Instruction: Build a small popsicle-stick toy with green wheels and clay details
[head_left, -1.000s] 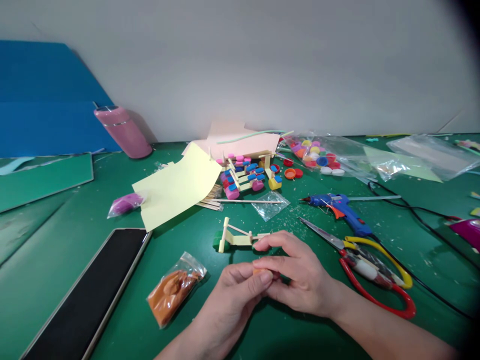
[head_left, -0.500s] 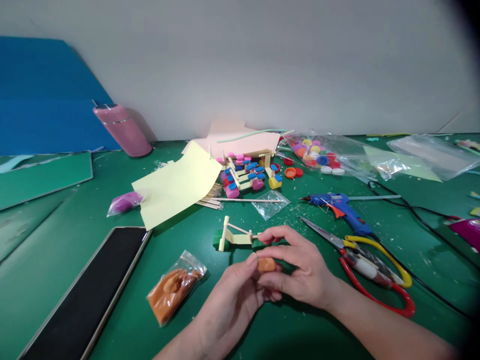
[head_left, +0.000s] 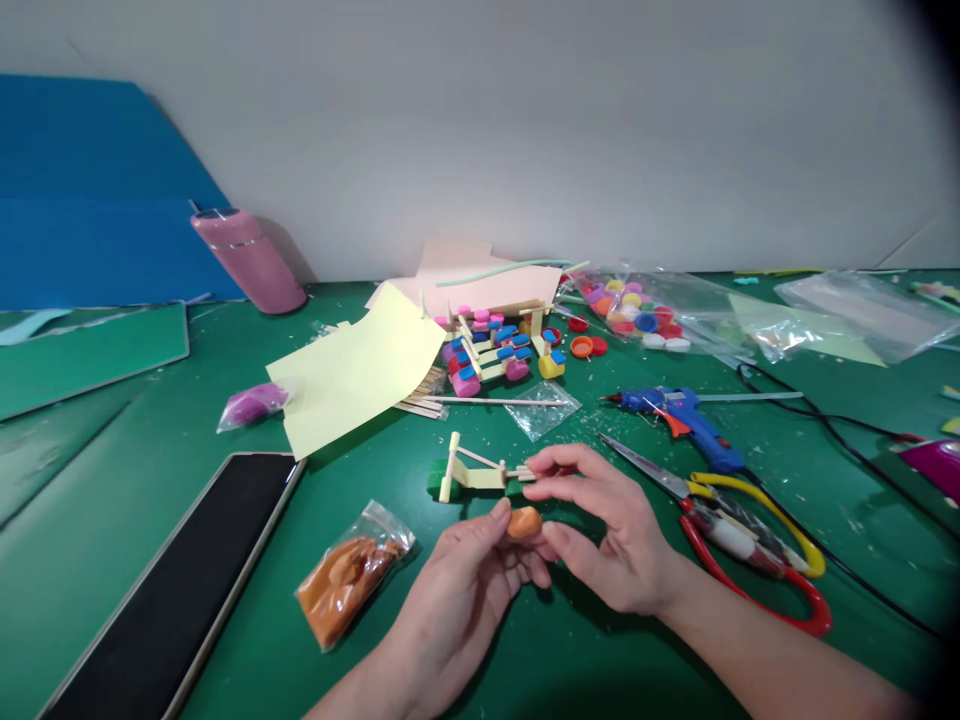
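A small lump of orange modelling clay [head_left: 525, 522] rests between the thumb and fingers of my left hand [head_left: 469, 590]. My right hand [head_left: 611, 530] is beside it, its thumb tip at the lump's right side. The index and middle fingers of that hand are stretched out above, apart from the thumb. Just behind my hands lies a small model of pale wooden sticks with green wheel-like ends [head_left: 480, 478], partly covered by my right fingers. To the left, a clear zip bag of orange clay [head_left: 349, 585] lies on the green table.
A phone [head_left: 180, 580] lies at the left, below pale yellow paper [head_left: 352, 370]. Several colourful stick models [head_left: 491, 355] stand at the back centre. Right are a blue glue gun [head_left: 679, 410] with its cord and scissors [head_left: 652, 468]. A pink bottle [head_left: 251, 262] leans behind.
My right fingers have lifted off the orange clay and opened away from the thumb. The lump looks rounder and turned, sitting slightly further left in my left hand.
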